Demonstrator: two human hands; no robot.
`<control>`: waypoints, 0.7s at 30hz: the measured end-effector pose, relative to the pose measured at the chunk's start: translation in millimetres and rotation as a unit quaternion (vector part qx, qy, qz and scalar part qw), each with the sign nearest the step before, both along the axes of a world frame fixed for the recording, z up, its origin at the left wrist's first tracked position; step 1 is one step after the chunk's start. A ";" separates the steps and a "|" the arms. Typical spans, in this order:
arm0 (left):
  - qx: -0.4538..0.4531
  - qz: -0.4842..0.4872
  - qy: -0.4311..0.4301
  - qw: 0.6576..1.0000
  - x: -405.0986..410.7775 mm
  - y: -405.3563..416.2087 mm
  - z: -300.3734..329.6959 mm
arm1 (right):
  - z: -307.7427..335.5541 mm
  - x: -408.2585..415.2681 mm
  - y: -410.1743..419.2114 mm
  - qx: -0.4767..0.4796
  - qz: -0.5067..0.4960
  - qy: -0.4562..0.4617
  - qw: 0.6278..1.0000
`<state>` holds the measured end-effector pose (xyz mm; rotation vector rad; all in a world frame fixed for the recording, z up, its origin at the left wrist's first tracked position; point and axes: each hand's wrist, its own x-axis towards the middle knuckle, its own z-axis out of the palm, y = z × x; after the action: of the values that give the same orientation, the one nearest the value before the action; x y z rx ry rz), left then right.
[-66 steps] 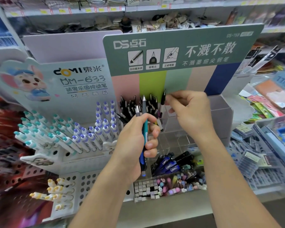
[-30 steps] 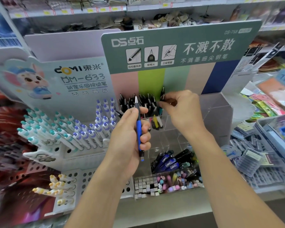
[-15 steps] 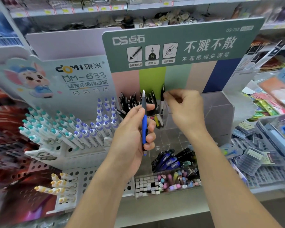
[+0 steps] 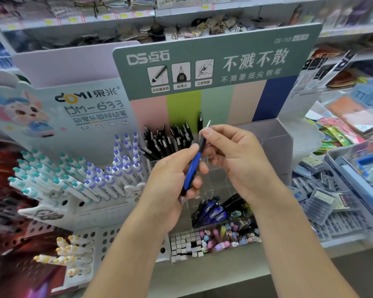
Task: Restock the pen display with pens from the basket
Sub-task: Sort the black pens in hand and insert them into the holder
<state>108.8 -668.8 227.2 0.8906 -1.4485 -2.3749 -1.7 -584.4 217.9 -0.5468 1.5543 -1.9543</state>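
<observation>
A blue pen with a black grip and a silver tip stands tilted in front of the clear acrylic pen display. My left hand grips its lower barrel. My right hand pinches its upper end near the tip. Behind them several black pens fill the display's left compartment, and one black pen stands upright by the green stripe. More blue pens lie in a lower compartment. No basket shows.
A white stand with teal and purple pens sits to the left. Small erasers and caps fill the front tray. Plastic boxes and a blue-edged bin crowd the right. Shelves run above.
My right hand has left the upright black pen in the display and moved to pinch the top of the blue pen. The blue pen now leans to the right.
</observation>
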 end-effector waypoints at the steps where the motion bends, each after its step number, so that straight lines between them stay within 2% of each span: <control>1: 0.007 0.007 0.002 1.000 0.1 0.1 -0.3 | 0.8 -2.6 0.6 -0.021 -0.033 0.006 0.999; 4: 0.041 0.033 0.011 0.999 1.6 -0.8 -2.0 | 8.9 -18.8 4.6 -0.095 -0.172 0.028 0.980; 7: 0.044 0.071 0.015 0.996 2.4 -0.3 -3.2 | 15.1 -39.6 3.2 -0.052 -0.244 0.165 0.954; 11: 0.047 0.141 0.023 0.989 2.1 1.2 -2.3 | 5.2 -43.1 -13.2 0.071 -0.187 0.347 0.916; 14: 0.049 0.180 0.023 0.982 4.0 -1.1 -1.7 | -6.8 -40.3 -22.8 0.126 -0.128 0.430 0.885; 17: 0.044 0.193 0.015 0.980 6.9 -2.8 -2.0 | -18.2 -40.4 -28.2 0.187 -0.070 0.443 0.874; 21: 0.039 0.180 -0.001 0.983 7.4 -1.9 -0.6 | -20.4 -42.7 -36.6 0.207 -0.042 0.388 0.897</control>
<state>116.2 -670.8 226.6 1.0701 -1.0901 -2.1696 -44.4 -621.0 197.6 -1.1718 2.4269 -1.4345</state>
